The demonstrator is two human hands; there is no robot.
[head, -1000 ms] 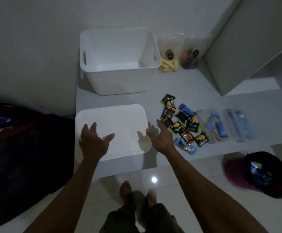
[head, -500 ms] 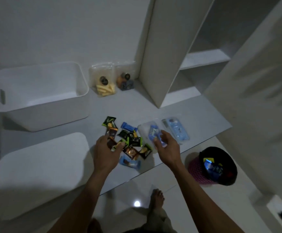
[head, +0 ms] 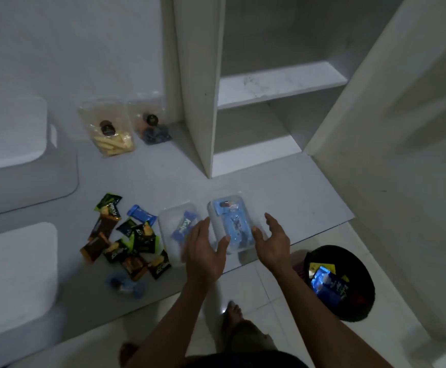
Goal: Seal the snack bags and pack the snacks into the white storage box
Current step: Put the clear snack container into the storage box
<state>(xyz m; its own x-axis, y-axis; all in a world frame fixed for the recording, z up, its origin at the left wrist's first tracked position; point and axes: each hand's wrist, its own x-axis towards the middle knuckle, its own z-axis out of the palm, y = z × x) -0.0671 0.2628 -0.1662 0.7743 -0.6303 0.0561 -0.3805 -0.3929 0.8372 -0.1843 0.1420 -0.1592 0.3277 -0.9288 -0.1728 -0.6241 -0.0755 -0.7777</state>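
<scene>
Two clear snack bags lie near the counter's front edge. The right bag (head: 230, 221) holds blue packets; my left hand (head: 206, 251) and my right hand (head: 272, 241) flank it with relaxed fingers, thumbs touching its near edge. The left clear bag (head: 179, 224) with blue wrappers lies partly under my left hand. A heap of small green, brown and blue snack packets (head: 126, 237) lies to the left. The white storage box (head: 17, 144) stands at the far left, its lid (head: 12, 282) flat in front of it. Two standing clear bags, one of yellow sticks (head: 109, 131) and one of dark snacks (head: 151, 126), lean at the back.
A white shelf unit (head: 198, 102) rises from the counter behind the bags, with an open door (head: 402, 128) on the right. A black-lined waste bin (head: 336, 282) with wrappers stands on the tiled floor below the counter edge. My feet show beneath.
My view swung right, away from the lid. Both hands left the lid, passed over the packet heap and now sit on either side of the right clear bag.
</scene>
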